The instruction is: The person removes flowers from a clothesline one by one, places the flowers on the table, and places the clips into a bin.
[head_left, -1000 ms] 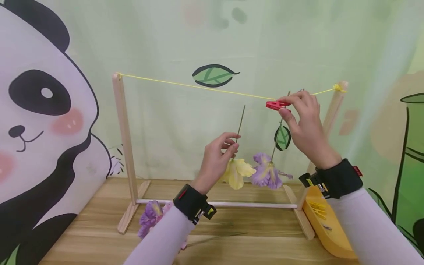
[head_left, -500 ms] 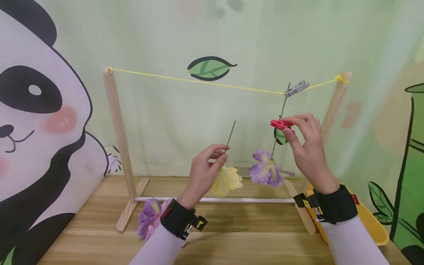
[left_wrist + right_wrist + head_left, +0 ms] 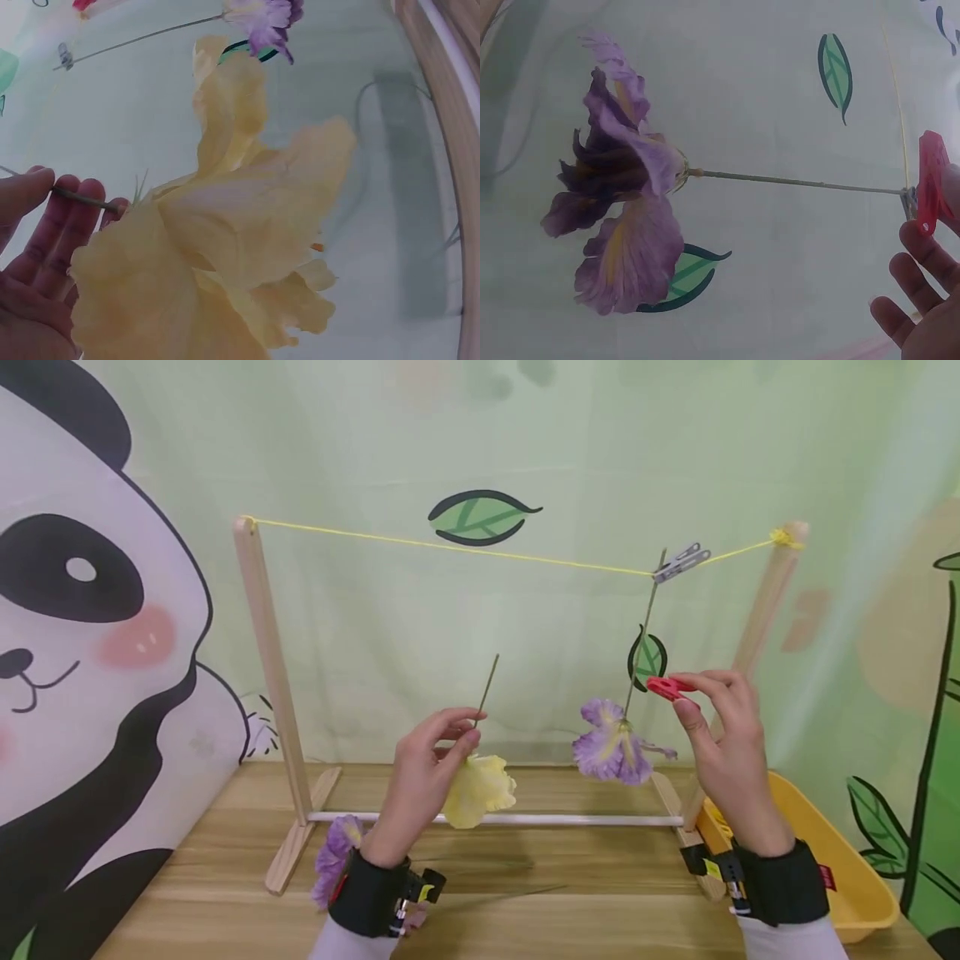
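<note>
My left hand (image 3: 427, 768) pinches the stem of a yellow artificial flower (image 3: 480, 791), whose bloom points down and whose stem end sticks up. In the left wrist view the yellow petals (image 3: 225, 217) fill the middle. My right hand (image 3: 727, 735) holds a red clothespin (image 3: 666, 687) between thumb and fingers, below the yellow string (image 3: 450, 547). A purple flower (image 3: 613, 747) hangs upside down from that string, its stem caught by a grey clothespin (image 3: 681, 562). Seen from the right wrist, the red clothespin (image 3: 931, 184) overlaps the string near the grey one.
Two wooden posts (image 3: 273, 668) carry the string, joined low down by a white rod (image 3: 570, 820). A yellow tray (image 3: 847, 877) stands at the right, partly behind my right wrist. More purple flowers (image 3: 333, 860) lie on the wooden table (image 3: 225, 860), partly behind my left wrist.
My right hand has come down from the string with the red clothespin, uncovering the grey one. My left hand has moved left and down with the yellow flower.
</note>
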`<state>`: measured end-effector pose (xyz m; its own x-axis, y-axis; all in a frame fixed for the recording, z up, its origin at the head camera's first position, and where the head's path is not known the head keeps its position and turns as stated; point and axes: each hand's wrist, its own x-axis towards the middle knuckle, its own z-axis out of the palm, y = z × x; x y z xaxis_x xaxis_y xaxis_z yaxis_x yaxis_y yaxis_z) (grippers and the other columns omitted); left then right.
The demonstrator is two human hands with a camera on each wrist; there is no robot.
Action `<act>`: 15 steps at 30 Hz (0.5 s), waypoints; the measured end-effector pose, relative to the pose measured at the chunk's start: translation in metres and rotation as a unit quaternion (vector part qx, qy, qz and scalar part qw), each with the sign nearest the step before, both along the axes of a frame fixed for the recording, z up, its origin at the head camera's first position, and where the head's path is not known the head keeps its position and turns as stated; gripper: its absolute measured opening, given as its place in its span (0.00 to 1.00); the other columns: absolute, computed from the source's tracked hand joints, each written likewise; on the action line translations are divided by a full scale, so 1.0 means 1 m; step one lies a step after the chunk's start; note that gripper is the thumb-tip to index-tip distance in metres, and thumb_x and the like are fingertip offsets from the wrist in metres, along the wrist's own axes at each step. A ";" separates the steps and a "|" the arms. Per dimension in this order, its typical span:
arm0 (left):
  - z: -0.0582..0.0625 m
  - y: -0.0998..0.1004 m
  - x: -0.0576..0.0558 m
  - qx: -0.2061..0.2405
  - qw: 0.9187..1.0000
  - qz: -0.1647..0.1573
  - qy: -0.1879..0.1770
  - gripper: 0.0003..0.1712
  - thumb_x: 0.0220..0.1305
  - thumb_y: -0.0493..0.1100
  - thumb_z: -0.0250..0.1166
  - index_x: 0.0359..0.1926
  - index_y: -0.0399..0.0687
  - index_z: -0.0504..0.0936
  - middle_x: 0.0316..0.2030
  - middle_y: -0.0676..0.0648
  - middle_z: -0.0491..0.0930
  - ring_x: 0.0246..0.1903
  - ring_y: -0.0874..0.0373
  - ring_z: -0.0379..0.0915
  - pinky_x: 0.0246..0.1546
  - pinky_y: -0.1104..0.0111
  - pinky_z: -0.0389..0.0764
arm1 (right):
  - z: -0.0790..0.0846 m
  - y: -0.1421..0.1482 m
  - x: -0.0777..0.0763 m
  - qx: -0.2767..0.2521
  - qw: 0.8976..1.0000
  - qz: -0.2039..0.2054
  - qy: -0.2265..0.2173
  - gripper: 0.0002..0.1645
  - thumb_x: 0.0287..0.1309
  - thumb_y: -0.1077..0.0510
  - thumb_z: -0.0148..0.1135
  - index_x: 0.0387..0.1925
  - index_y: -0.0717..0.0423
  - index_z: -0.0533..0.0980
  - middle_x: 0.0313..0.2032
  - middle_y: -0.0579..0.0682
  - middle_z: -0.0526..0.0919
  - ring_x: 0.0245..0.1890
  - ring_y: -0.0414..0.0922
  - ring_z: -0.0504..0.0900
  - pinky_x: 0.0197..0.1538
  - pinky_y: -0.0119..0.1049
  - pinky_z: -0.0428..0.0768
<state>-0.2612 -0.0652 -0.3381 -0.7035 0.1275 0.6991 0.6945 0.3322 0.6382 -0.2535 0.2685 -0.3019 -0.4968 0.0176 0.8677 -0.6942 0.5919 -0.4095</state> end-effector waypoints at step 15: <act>0.015 -0.014 0.015 -0.194 0.981 -0.016 -0.006 0.14 0.74 0.38 0.65 0.56 0.53 0.87 0.40 0.55 0.83 0.38 0.63 0.79 0.39 0.68 0.83 | -0.006 0.045 0.002 -0.018 0.996 -0.082 -0.012 0.19 0.68 0.65 0.65 0.58 0.67 0.80 0.49 0.58 0.75 0.55 0.30 0.60 0.54 0.32 0.56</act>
